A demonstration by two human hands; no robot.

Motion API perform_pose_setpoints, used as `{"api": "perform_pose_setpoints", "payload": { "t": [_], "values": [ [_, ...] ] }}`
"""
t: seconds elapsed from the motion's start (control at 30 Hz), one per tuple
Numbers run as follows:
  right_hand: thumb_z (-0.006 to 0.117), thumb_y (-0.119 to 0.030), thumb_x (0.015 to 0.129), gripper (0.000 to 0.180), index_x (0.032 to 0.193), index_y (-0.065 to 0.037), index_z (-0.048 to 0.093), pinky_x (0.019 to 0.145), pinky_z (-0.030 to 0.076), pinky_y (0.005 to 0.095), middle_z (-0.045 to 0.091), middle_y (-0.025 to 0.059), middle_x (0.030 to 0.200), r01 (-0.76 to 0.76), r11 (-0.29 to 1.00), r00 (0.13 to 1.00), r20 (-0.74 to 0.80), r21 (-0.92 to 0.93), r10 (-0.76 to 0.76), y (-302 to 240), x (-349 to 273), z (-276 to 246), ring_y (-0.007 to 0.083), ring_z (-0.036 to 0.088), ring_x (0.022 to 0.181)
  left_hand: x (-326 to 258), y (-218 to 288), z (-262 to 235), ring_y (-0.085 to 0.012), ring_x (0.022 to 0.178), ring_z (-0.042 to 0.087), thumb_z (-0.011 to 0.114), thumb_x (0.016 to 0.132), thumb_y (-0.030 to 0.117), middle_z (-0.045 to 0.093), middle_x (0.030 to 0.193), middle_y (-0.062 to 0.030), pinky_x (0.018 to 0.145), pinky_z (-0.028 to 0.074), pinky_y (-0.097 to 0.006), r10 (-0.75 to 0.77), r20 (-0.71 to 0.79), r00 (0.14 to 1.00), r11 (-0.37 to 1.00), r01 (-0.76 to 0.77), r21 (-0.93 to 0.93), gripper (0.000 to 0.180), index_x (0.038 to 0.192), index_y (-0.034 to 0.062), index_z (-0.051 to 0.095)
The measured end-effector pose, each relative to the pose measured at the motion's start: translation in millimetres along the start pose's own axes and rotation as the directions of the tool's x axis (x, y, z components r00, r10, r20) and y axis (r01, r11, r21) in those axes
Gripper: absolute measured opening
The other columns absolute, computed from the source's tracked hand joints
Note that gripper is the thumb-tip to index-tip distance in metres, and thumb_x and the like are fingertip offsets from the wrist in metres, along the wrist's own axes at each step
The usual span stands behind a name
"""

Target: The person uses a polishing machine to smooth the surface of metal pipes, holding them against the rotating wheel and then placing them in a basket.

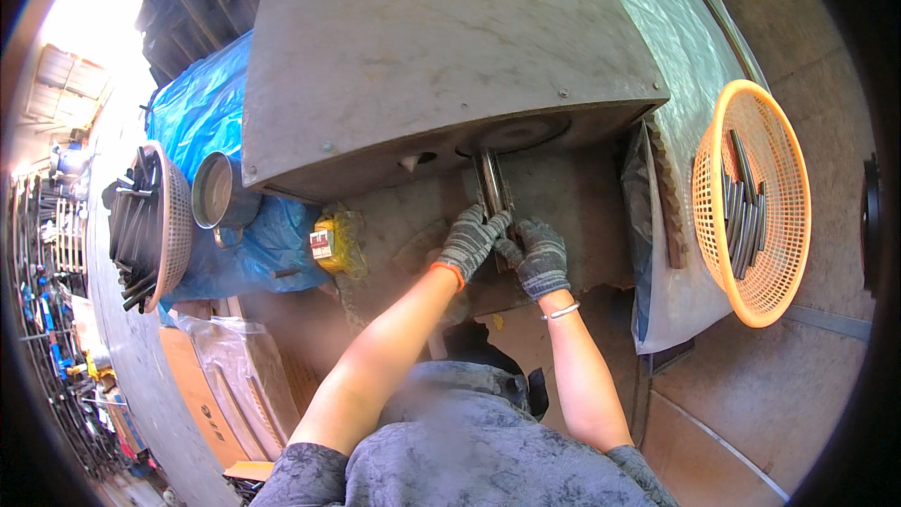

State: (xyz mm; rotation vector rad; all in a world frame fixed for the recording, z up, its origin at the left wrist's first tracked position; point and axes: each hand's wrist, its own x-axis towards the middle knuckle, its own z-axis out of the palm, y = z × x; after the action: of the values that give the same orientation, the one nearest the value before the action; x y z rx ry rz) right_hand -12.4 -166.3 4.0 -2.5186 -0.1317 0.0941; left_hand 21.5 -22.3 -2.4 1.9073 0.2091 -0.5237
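Shiny metal tubing [493, 186] sits in your grasp: your left hand [472, 240] is closed around its near part, and your right hand [537, 260], just beside and slightly lower, has its fingers curled in on the near end. Both hands wear striped knit gloves. You can expect it to feel stiff and fairly light, hard to damage but perhaps slippery on its smooth surface, so a two-handed hold near the end, clear of the machine, seems the sound place. From your fingers it runs forward and away, its far end at the dark round disc [526, 134] beneath the grey metal housing [450, 47]; whether they touch, you cannot tell. Left of your hands is a yellow packet [343, 246]; farther out, baskets of dark rods stand on both sides, the orange basket [803, 197] on your right.
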Motion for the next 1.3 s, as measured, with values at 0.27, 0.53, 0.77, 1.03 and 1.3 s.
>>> {"api": "perform_pose_setpoints", "payload": {
  "t": [0.27,0.53,0.77,1.03,1.3],
  "values": [
    [0.069,-0.033,0.079,0.037,0.1,-0.003,0.067,0.079,0.048,0.046,0.064,0.0208,0.095,0.072,0.986,0.997,-0.006,0.147,-0.072,12.2,1.0,1.2,0.0388,0.06,0.089,5.9,-13.7,3.4,-0.0319,0.079,0.059,0.064,0.085,0.037,0.063,0.087,-0.0235,0.073,0.046,-0.04,0.046,-0.041,0.998,0.999,-0.045,0.019,0.044,0.094,-0.0055,0.061],
    [0.069,-0.037,0.079,0.04,0.1,-0.003,0.067,0.082,0.048,0.0451,0.065,0.0207,0.098,-0.096,0.992,0.988,0.129,0.081,0.085,-3.5,2.5,-12.5,0.0383,0.06,0.094,4.5,-8.0,2.7,-0.0317,0.079,0.058,0.064,0.086,0.037,0.064,0.087,-0.0228,0.073,0.046,-0.039,-0.006,-0.003,1.0,1.0,0.006,0.018,0.043,0.094,-0.0053,0.062],
    [0.069,-0.038,0.078,0.043,0.102,-0.003,0.067,0.084,0.048,0.0454,0.065,0.0203,0.101,-0.028,0.992,0.998,0.051,0.125,0.021,5.7,-0.1,-2.2,0.0383,0.06,0.095,5.1,-13.1,5.6,-0.0331,0.092,0.06,0.065,0.084,0.04,0.064,0.099,-0.0256,0.081,0.047,-0.037,0.061,-0.128,0.99,0.992,-0.047,0.116,0.053,0.104,-0.0089,0.059],
    [0.073,-0.026,0.076,0.031,0.095,-0.003,0.065,0.074,0.049,0.0413,0.063,0.0176,0.091,-0.007,0.988,0.999,0.043,0.151,0.001,0.2,0.5,-7.6,0.0362,0.06,0.086,4.7,-10.4,1.4,-0.0368,0.093,0.06,0.065,0.083,0.041,0.063,0.1,-0.0282,0.081,0.047,-0.039,0.007,-0.038,0.999,1.0,-0.006,0.024,0.056,0.104,-0.0098,0.059],
    [0.07,-0.032,0.079,0.037,0.101,-0.003,0.068,0.081,0.047,0.0445,0.064,0.021,0.097,-0.095,0.983,0.993,0.083,0.16,0.082,7.1,-1.4,-5.3,0.0381,0.06,0.093,4.4,-4.8,5.9,-0.0404,0.086,0.059,0.065,0.083,0.04,0.061,0.091,-0.0295,0.075,0.047,-0.042,0.064,-0.026,0.998,0.998,-0.064,0.017,0.05,0.094,-0.008,0.06]
  ]
}}
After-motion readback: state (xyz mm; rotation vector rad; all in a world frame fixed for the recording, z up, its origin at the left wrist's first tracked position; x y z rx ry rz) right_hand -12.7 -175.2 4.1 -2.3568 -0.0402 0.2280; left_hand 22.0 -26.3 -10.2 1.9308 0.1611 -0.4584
